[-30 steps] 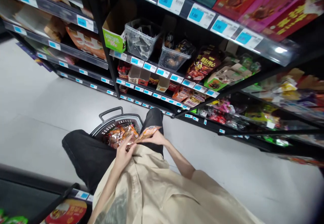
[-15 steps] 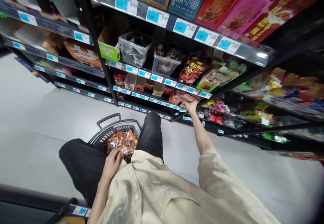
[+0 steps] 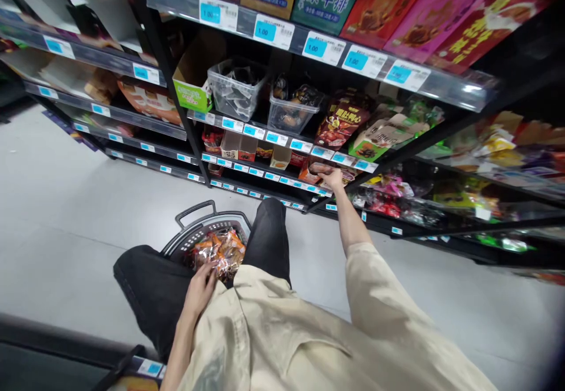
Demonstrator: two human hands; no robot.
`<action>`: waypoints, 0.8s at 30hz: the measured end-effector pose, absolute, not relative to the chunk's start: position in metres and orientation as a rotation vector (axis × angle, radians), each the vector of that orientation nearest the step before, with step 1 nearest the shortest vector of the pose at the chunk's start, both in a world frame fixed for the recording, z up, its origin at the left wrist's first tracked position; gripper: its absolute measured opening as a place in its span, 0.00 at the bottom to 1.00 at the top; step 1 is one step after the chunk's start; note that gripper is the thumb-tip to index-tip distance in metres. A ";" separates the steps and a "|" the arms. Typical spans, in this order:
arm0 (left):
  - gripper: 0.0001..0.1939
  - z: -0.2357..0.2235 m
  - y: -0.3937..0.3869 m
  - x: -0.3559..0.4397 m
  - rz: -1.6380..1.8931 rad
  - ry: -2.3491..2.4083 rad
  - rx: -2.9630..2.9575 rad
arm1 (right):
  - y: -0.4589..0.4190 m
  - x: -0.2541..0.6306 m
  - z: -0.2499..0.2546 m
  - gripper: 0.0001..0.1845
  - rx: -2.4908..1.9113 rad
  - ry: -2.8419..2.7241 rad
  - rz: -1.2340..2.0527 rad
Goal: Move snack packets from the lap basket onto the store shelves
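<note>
And here's the right hand (image 3: 334,179) on the far side, right of the basket (image 3: 189,241), fingers against a packet (image 3: 318,168) on the low shelf (image 3: 289,182); whether they're pinching it, I can't tell! Left hand (image 3: 201,290) near, fingers curled beside wrapped snacks (image 3: 220,252) in the basket, grip hidden. The tidy play, I'd say: pinch lightly by the edge, lifting clear of the shelf's lip.

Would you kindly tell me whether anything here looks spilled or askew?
Nothing looks spilled on the floor in view. On the shelf above the right hand, the green-and-beige carton looks odd, its top splayed open unevenly.
</note>
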State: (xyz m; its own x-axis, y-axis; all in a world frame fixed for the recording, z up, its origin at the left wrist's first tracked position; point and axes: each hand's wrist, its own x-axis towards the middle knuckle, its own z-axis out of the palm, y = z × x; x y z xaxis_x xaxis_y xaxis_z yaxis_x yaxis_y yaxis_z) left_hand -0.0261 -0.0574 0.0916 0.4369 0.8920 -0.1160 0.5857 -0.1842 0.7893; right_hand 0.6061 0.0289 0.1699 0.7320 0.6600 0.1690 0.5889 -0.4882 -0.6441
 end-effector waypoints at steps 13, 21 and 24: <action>0.19 0.085 -0.057 -0.026 0.408 1.213 1.914 | 0.048 0.611 0.158 0.17 -2.398 -0.731 -0.010; 0.19 0.084 -0.056 -0.027 0.402 1.196 1.928 | 0.054 0.604 0.165 0.18 -2.592 -1.080 0.062; 0.18 0.086 -0.057 -0.026 0.400 1.186 1.932 | 0.052 0.596 0.165 0.19 -2.619 -1.218 0.083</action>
State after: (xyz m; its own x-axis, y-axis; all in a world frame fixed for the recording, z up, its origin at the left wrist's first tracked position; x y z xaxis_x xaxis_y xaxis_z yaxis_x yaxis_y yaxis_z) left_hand -0.0259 -0.0569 0.0865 0.5072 0.8503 -0.1404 0.5917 -0.2251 0.7741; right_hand 0.5965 0.0524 0.1655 0.6484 0.7594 0.0538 0.7450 -0.6183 -0.2502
